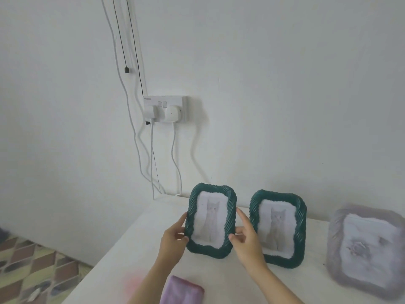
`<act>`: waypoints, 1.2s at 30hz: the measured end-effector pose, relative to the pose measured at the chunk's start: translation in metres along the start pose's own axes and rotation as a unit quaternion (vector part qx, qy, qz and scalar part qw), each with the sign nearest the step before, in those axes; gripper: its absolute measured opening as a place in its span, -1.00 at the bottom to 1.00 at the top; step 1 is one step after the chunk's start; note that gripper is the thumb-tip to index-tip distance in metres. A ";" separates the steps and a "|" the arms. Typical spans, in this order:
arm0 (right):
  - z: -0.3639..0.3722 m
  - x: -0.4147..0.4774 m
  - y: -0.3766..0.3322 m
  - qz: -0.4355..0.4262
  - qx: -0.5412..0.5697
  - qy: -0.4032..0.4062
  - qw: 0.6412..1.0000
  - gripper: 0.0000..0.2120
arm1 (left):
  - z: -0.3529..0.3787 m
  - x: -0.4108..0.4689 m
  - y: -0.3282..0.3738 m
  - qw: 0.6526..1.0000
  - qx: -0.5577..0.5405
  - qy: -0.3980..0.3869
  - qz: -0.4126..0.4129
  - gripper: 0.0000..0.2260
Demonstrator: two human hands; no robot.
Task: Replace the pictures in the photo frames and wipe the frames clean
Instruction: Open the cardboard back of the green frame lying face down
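I see 3 frames on the white table [135,249], and each one holds a picture. The dark green frame with the twisted rope-like border [207,249], in the lower middle of the view, is the one in work now. It is upright and holds a pale print of a standing cat [210,216]. My left hand [173,238] grips its left edge, and my right hand [245,235] grips its right edge with the forefinger stretched up along the border. Whether its bottom touches the table I cannot tell.

Just beside it on the right stands a second green frame of the same make [282,258], with a similar cat print [277,224] inside. At the right edge of the view is a grey fluffy frame [337,249]; its picture [370,246] is too blurred to read.

I judge that the task is at an early step. I cannot tell if these prints are the old ones or the new ones, and I see no loose prints. The folded purple cloth [182,291] lies at the bottom edge of the view, near my arms, with no hand on it, so the wiping of the 3 frames is probably not done.
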State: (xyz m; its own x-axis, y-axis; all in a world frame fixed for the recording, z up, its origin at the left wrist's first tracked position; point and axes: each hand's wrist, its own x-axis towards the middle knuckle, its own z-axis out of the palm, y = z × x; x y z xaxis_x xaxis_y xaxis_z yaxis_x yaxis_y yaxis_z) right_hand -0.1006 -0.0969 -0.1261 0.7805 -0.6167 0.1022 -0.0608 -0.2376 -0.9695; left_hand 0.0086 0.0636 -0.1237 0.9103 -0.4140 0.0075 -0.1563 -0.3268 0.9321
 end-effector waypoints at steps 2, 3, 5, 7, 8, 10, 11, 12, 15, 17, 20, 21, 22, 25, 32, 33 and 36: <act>-0.005 -0.004 -0.007 -0.009 0.015 0.001 1.000 -0.37 | -0.002 -0.005 0.005 1.000 -0.015 0.004 0.019 -0.41; -0.009 -0.007 -0.012 -0.017 0.023 0.000 1.000 -0.38 | -0.003 -0.008 0.007 0.999 -0.023 0.002 0.026 -0.42; -0.017 -0.014 -0.024 -0.036 0.041 -0.003 0.999 -0.42 | -0.005 -0.015 0.013 0.999 -0.038 -0.012 0.034 -0.44; -0.025 -0.023 -0.036 -0.056 0.060 -0.006 0.997 -0.46 | -0.007 -0.022 0.018 0.998 -0.046 -0.033 0.034 -0.46; -0.029 -0.029 -0.041 -0.070 0.067 -0.007 0.995 -0.48 | -0.008 -0.027 0.021 0.997 -0.044 -0.047 0.030 -0.46; -0.038 -0.041 -0.053 -0.103 0.070 -0.006 0.992 -0.52 | -0.008 -0.035 0.028 0.996 -0.040 -0.076 0.014 -0.51; -0.043 -0.048 -0.058 -0.119 0.063 -0.004 0.991 -0.53 | -0.006 -0.039 0.034 0.996 -0.037 -0.084 0.005 -0.55; -0.047 -0.055 -0.063 -0.132 0.050 -0.001 0.990 -0.53 | -0.005 -0.044 0.041 0.996 -0.031 -0.082 0.003 -0.57; -0.056 -0.074 -0.066 -0.176 -0.019 0.023 0.984 -0.48 | 0.007 -0.064 0.071 0.997 -0.025 -0.021 0.070 -0.61; -0.060 -0.085 -0.064 -0.203 -0.080 0.042 0.975 -0.42 | 0.017 -0.084 0.096 0.991 -0.057 0.005 0.118 -0.62; -0.061 -0.098 -0.056 -0.251 -0.175 0.040 0.951 -0.35 | 0.034 -0.106 0.118 0.990 -0.056 0.014 0.132 -0.47; -0.061 -0.102 -0.052 -0.265 -0.200 0.038 0.943 -0.34 | 0.039 -0.108 0.120 0.990 -0.044 0.015 0.130 -0.44; -0.061 -0.106 -0.049 -0.266 -0.219 0.036 0.938 -0.33 | 0.044 -0.111 0.121 0.991 -0.040 0.012 0.126 -0.46; -0.063 -0.118 -0.046 -0.235 -0.226 0.002 0.945 -0.27 | 0.051 -0.111 0.117 0.993 -0.047 -0.002 0.109 -0.66; -0.103 -0.125 -0.041 -0.204 -0.197 0.100 0.954 -0.65 | 0.049 -0.106 0.094 0.991 -0.046 -0.091 0.092 -0.61; -0.110 -0.120 -0.033 -0.175 -0.208 0.112 0.956 -0.64 | 0.048 -0.106 0.090 0.988 -0.061 -0.113 0.084 -0.62; -0.125 -0.114 -0.006 -0.043 -0.180 0.081 0.979 -0.55 | 0.047 -0.108 0.082 0.977 -0.112 -0.170 0.061 -0.64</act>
State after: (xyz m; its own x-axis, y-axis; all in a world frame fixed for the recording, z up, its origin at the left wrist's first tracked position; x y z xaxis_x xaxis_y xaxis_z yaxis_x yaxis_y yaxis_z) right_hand -0.2670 -0.1190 -0.1038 0.6856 -0.6865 0.2422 -0.2367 -0.5248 -0.8176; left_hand -0.1208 0.0415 -0.0657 0.7041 -0.7091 0.0376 -0.1331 -0.0798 0.9879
